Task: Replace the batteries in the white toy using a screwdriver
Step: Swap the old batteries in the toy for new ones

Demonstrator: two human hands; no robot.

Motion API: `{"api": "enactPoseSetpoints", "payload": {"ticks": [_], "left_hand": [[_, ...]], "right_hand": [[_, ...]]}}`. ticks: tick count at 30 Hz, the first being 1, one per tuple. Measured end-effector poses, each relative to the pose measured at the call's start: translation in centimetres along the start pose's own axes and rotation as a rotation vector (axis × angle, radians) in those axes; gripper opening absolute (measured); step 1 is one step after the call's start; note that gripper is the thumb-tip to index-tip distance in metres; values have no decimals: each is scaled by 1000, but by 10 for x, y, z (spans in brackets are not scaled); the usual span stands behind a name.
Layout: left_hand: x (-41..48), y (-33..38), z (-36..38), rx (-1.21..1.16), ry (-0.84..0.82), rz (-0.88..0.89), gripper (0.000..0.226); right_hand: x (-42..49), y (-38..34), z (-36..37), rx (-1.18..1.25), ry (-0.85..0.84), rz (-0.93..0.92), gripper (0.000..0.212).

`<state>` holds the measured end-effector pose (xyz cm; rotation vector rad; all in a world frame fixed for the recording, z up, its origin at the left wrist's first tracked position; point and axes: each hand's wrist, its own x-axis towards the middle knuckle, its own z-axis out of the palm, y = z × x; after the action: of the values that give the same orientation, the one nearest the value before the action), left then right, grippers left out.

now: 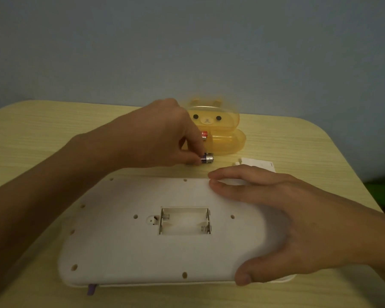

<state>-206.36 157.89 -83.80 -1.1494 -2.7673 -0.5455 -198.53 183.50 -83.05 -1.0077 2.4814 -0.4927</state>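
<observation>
Toy: one flat white plastic toy with rounded corners is lying back-side up on the pale wood-grain counter, near the viewer.
Battery bay: one rectangular open compartment is sitting in the middle of the toy's back, showing two slots with coil springs and holding no cells.
Screw holes: several small round holes are dotting the toy's back around its edge and beside the bay.
Batteries: two are showing; one silver-and-blue cylindrical battery is lying on its side on the counter just beyond the toy's far edge, and one red-and-silver battery is peeking out behind the fingers, at the yellow case.
Left hand: the left hand is reaching over the toy's far edge, its fingers pinching the silver-and-blue battery at its left end.
Right hand: the right hand is resting on the toy's right end, fingers pressed together flat along the far edge and thumb hooking the near edge.
Case: one translucent yellow plastic bear-faced case is standing open at the far middle of the counter.
Cover: one small white rectangular plastic cover is lying on the counter just behind the right hand's fingers.
Screwdriver: a purple stub is poking out under the toy's near edge; what it is cannot be told.
</observation>
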Motion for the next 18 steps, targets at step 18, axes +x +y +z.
{"api": "enactPoseSetpoints", "payload": {"ticks": [18], "left_hand": [[1, 12, 5, 144, -228, -116, 25]], "right_hand": [[2, -6, -1, -12, 19, -17, 109]]}}
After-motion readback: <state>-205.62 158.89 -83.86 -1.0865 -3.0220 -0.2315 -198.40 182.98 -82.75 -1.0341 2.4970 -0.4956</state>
